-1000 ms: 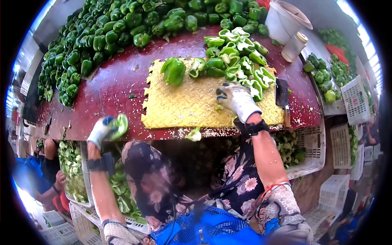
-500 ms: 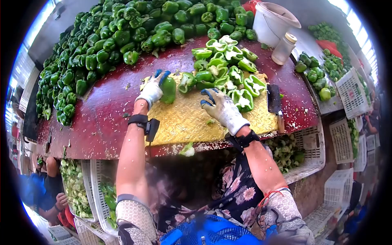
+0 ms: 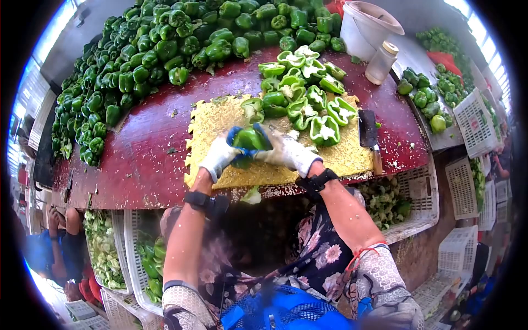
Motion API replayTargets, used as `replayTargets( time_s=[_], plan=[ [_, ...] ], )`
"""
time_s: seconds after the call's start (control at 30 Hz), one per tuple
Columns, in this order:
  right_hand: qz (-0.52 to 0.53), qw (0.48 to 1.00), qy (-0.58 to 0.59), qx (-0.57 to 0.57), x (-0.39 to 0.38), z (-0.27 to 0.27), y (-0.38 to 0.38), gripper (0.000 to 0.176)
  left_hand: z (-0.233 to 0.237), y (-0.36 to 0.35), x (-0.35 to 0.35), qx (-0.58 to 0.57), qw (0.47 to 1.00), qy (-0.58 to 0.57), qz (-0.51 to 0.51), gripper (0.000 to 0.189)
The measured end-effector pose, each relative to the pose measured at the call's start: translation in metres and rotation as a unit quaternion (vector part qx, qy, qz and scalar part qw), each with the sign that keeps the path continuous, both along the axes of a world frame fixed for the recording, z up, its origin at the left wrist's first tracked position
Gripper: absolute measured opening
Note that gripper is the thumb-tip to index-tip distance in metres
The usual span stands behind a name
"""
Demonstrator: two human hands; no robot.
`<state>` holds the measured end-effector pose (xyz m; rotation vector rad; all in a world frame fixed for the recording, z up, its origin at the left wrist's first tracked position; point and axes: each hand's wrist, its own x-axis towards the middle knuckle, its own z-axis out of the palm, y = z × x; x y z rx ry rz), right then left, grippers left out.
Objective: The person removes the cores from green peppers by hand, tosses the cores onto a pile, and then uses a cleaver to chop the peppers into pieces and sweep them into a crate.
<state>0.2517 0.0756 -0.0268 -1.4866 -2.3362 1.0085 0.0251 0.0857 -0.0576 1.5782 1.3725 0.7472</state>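
Both my hands wear white gloves with blue fingers and meet around one whole green pepper (image 3: 248,139) above the yellow mat (image 3: 220,115). My left hand (image 3: 224,152) is closed on its left side, and my right hand (image 3: 281,148) grips it from the right, somewhat blurred. Just behind my hands lie halved green peppers (image 3: 324,131) with their white cores showing, spread over the mat's back right part. A cleaver (image 3: 368,132) rests at the mat's right edge, its handle toward me.
Whole green peppers (image 3: 165,49) are heaped at the back and left of the red table (image 3: 137,159). A white bucket (image 3: 366,33) and a jar (image 3: 380,65) stand at the back right. Crates (image 3: 421,198) of scraps sit below the front edge. A person (image 3: 58,247) is at the left.
My left hand has moved right and toward me with the pepper. My right hand has moved left and closed on the same pepper.
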Motion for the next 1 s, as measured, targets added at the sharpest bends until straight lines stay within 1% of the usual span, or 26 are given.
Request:
replayTargets(
  time_s=[0.03, 0.07, 0.13, 0.17, 0.23, 0.27, 0.3, 0.33, 0.37, 0.4, 0.43, 0.47, 0.53, 0.57, 0.6, 0.67, 0.7, 0.73, 0.77, 0.8, 0.83, 0.87, 0.9, 0.93, 0.97, 1.0],
  plan=[
    [0.017, 1.000, -0.012, 0.014, -0.001, -0.010, 0.003, 0.084, -0.014, 0.002, -0.007, 0.027, 0.997, 0.049, -0.047, 0.056],
    [0.018, 1.000, -0.012, 0.016, -0.002, -0.018, 0.007, 0.084, -0.008, -0.004, -0.006, 0.028, 0.997, 0.049, -0.046, 0.056],
    [0.067, 0.996, 0.058, 0.027, -0.002, -0.028, 0.013, 0.085, 0.009, -0.016, -0.007, 0.014, 0.998, 0.020, -0.065, 0.059],
    [0.068, 0.996, 0.058, 0.028, -0.004, -0.013, 0.009, 0.085, 0.021, -0.020, -0.009, -0.029, 0.997, 0.018, -0.069, 0.062],
    [0.058, 0.994, 0.040, -0.084, -0.004, 0.015, 0.002, 0.086, 0.025, -0.028, -0.005, -0.022, 0.999, 0.017, -0.041, 0.063],
    [0.058, 0.994, 0.040, -0.083, -0.007, 0.018, 0.001, 0.086, 0.026, -0.032, -0.002, -0.015, 1.000, 0.016, -0.013, 0.064],
    [0.034, 0.997, -0.012, -0.075, -0.013, 0.021, -0.002, 0.085, 0.025, -0.039, 0.005, 0.034, 0.995, 0.099, 0.007, 0.074],
    [0.010, 0.996, -0.065, -0.068, -0.018, 0.021, -0.005, 0.085, 0.028, -0.052, 0.016, 0.130, 0.959, 0.252, 0.025, 0.092],
    [0.013, 0.998, -0.058, -0.005, -0.022, 0.013, -0.009, 0.085, 0.031, -0.058, 0.029, 0.140, 0.923, 0.357, 0.027, 0.097],
    [0.014, 0.998, -0.060, -0.007, -0.022, 0.007, -0.008, 0.085, 0.032, -0.063, 0.038, 0.147, 0.877, 0.457, 0.029, 0.103],
    [0.018, 0.997, -0.070, -0.016, -0.023, 0.006, -0.008, 0.085, 0.030, -0.064, 0.042, 0.178, 0.873, 0.453, 0.026, 0.102],
    [0.022, 0.996, -0.079, -0.026, -0.023, 0.006, -0.009, 0.085, 0.029, -0.063, 0.044, 0.175, 0.875, 0.451, 0.027, 0.102],
    [0.019, 0.997, -0.066, -0.040, -0.023, 0.017, -0.011, 0.082, 0.032, -0.058, 0.048, 0.032, 0.886, 0.461, 0.026, 0.102],
    [0.005, 0.997, -0.045, -0.059, -0.023, 0.034, -0.015, 0.079, 0.029, -0.059, 0.043, 0.049, 0.909, 0.413, 0.022, 0.098],
    [-0.009, 0.997, -0.023, -0.079, -0.022, 0.044, -0.017, 0.075, 0.025, -0.060, 0.037, 0.046, 0.910, 0.412, 0.020, 0.098],
    [-0.014, 0.997, -0.007, -0.075, -0.021, 0.015, -0.007, 0.071, 0.006, -0.058, 0.022, 0.112, 0.929, 0.352, 0.018, 0.096],
    [-0.008, 0.997, 0.054, -0.056, -0.019, -0.004, 0.000, 0.071, -0.009, -0.058, 0.013, 0.164, 0.945, 0.279, 0.037, 0.085],
    [-0.002, 0.993, 0.114, -0.037, -0.018, -0.013, 0.004, 0.070, -0.014, -0.051, 0.005, 0.165, 0.946, 0.278, 0.037, 0.085],
    [-0.025, 0.984, 0.132, -0.119, -0.019, -0.003, 0.003, 0.070, -0.016, -0.043, -0.003, 0.124, 0.978, 0.169, 0.016, 0.077],
    [-0.024, 0.984, 0.130, -0.120, -0.020, 0.000, 0.003, 0.070, -0.020, -0.039, -0.007, 0.082, 0.995, 0.058, -0.006, 0.070],
    [-0.031, 0.977, 0.134, -0.162, -0.019, 0.001, 0.005, 0.068, -0.018, -0.040, -0.006, 0.100, 0.995, 0.014, 0.005, 0.051],
    [-0.038, 0.968, 0.138, -0.204, -0.017, 0.002, 0.005, 0.066, -0.004, -0.044, -0.005, 0.098, 0.995, 0.012, 0.006, 0.051],
    [-0.025, 0.957, 0.178, -0.226, -0.013, 0.003, 0.006, 0.061, 0.011, -0.048, -0.005, 0.014, 0.999, -0.035, -0.004, 0.046],
    [-0.025, 0.957, 0.176, -0.228, -0.012, 0.000, 0.008, 0.061, 0.018, -0.050, -0.005, -0.071, 0.994, -0.082, -0.014, 0.041],
    [-0.014, 0.953, 0.191, -0.233, -0.010, -0.002, 0.012, 0.058, 0.014, -0.052, -0.007, -0.082, 0.984, -0.156, -0.002, 0.032],
    [-0.003, 0.949, 0.207, -0.239, -0.009, -0.004, 0.016, 0.054, 0.011, -0.050, -0.009, -0.084, 0.984, -0.157, -0.002, 0.032]
  ],
)
